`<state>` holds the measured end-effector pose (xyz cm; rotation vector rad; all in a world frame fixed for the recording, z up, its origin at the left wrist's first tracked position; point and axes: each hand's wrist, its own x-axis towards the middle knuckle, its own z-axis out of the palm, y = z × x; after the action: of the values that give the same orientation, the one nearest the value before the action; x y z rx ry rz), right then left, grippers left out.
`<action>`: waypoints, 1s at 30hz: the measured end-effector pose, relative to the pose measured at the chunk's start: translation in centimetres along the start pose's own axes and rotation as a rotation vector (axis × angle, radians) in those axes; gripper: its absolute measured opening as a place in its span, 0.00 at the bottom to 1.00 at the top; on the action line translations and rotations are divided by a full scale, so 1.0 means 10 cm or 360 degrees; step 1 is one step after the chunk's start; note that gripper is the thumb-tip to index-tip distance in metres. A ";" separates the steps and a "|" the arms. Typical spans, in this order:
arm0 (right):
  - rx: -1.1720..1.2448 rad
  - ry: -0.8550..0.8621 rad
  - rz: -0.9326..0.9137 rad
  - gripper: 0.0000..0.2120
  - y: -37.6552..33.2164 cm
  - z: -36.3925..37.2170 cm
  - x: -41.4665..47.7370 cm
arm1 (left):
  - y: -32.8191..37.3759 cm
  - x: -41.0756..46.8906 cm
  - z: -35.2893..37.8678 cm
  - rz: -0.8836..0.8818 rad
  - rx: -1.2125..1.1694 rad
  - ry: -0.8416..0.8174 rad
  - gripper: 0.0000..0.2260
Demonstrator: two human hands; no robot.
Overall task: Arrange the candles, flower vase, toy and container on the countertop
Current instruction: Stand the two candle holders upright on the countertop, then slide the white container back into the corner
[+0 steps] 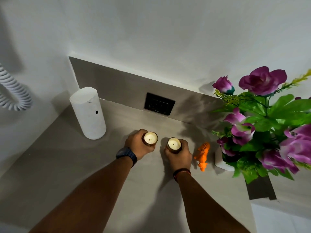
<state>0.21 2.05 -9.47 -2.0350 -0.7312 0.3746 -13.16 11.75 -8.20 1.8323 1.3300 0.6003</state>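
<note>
left hand (139, 143) grasps left candle (150, 138) | right hand (180, 153) grasps right candle (174, 144), toy (202, 154) at its 3 o'clock | likely glass: rigid, breakable, smooth; grip the sides

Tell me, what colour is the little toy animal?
Orange with dark stripes, like a tiger; the toy shows in the head view.

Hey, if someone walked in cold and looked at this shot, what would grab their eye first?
Probably the purple flowers with bright green leaves, filling the right side. Next, the two hands at the centre of the grey countertop: the left hand holds one candle and the right hand another candle. The orange toy tiger lies between the right hand and the flowers.
</note>
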 end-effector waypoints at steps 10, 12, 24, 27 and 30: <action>-0.0201 0.0164 -0.0251 0.38 -0.16 0.01 -0.12 | -0.13 -0.06 -0.13 -0.0044 -0.0060 0.0006 0.44; -0.0313 0.0293 -0.0543 0.35 -0.31 0.04 -0.22 | -0.22 -0.11 -0.28 -0.0107 -0.0074 0.0126 0.41; -0.0587 -0.0804 -0.1040 0.33 -0.56 0.76 -0.67 | -0.77 -0.22 -1.14 -0.0301 -0.0071 0.0974 0.25; -0.0757 -0.0940 -0.0972 0.36 -0.38 0.87 -0.67 | -0.83 -0.13 -1.19 -0.0349 -0.0107 0.1007 0.39; -0.0866 -0.0902 -0.1015 0.38 -0.29 0.98 -0.71 | -0.84 0.00 -1.20 -0.0327 -0.0245 0.0859 0.50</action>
<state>-11.42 5.21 -12.44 -2.0367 -1.9388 0.4035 -26.92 16.76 -7.99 1.4346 1.7376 1.1022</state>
